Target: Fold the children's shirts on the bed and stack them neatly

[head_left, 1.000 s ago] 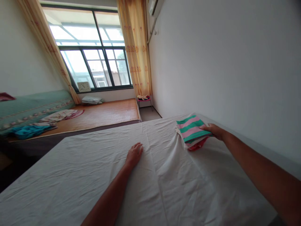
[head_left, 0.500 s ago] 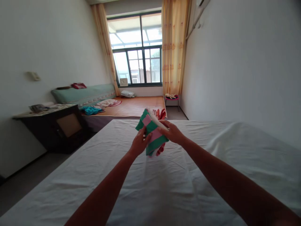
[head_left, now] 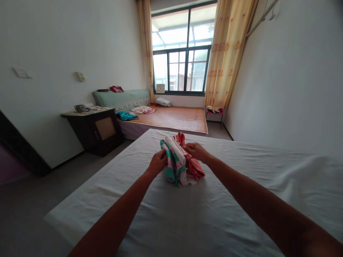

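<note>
A bundle of folded cloth stands on the white-sheeted surface [head_left: 128, 185] in front of me. On its left side is a green-and-pink checked cloth [head_left: 173, 166], with a white folded layer [head_left: 176, 148] beside it. Red patterned cloth [head_left: 195, 168] makes up the right side and droops onto the sheet. My left hand [head_left: 158, 162] pinches the checked cloth at its left edge, the fingertips partly hidden by the folds. My right hand [head_left: 197, 151] is closed on the upper edge of the red cloth.
Beyond the sheet's far edge is a bed with a brown mat [head_left: 179, 116], holding teal cloth [head_left: 127, 115] and pale cloth [head_left: 143, 110]. A dark cabinet [head_left: 93, 130] stands to the left. A pink stool [head_left: 215, 112] is near the curtain, and a wall runs along the right.
My view has turned left. The checked face, earlier spread toward me under both hands, now stands at the bundle's left; more red cloth shows. My right hand has moved from the checked cloth to the red.
</note>
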The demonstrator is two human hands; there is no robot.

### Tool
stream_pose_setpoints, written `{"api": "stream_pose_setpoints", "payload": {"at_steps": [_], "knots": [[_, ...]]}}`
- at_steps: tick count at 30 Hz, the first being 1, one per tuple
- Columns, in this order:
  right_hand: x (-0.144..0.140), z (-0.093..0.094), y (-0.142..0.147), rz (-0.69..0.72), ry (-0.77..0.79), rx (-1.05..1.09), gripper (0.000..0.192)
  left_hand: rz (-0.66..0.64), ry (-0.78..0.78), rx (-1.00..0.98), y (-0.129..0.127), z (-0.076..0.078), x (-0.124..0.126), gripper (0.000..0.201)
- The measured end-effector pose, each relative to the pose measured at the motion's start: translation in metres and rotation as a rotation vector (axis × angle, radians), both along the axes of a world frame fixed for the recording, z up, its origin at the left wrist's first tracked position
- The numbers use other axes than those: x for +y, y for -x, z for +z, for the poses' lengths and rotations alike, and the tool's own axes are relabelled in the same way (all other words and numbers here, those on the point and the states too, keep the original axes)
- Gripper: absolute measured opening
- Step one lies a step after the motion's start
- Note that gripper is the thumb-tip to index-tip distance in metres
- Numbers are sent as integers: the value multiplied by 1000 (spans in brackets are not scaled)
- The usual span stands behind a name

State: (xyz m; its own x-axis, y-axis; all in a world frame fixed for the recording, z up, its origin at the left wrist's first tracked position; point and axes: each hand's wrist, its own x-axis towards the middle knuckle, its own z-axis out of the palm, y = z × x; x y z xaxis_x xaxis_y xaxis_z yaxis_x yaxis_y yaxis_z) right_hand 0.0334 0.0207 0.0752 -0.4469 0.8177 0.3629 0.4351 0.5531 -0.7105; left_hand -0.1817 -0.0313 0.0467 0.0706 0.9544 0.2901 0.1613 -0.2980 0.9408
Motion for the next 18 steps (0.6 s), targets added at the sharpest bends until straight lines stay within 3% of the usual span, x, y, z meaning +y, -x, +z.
{"api": "stream_pose_setpoints", "payload": {"at_steps": [4, 7, 11, 15, 17, 18], "knots": [[15, 49, 19, 102, 35, 86, 36, 3, 95, -63, -9, 22, 6, 38], [17, 65, 28, 114, 40, 186, 38, 10, 97, -103, -15, 12, 1, 46], [23, 79, 7, -52, 17, 528, 37, -100, 141, -223, -3, -3, -9, 46], [37, 103, -46, -253, -156, 897, 34, 48, 53, -366, 46, 29, -11, 45], [41, 105, -71, -322, -215, 877, 32, 143, -37, -383, 76, 48, -10, 46], [42, 101, -80, -344, -213, 766, 32, 173, -34, -305, 89, 53, -10, 46]]}}
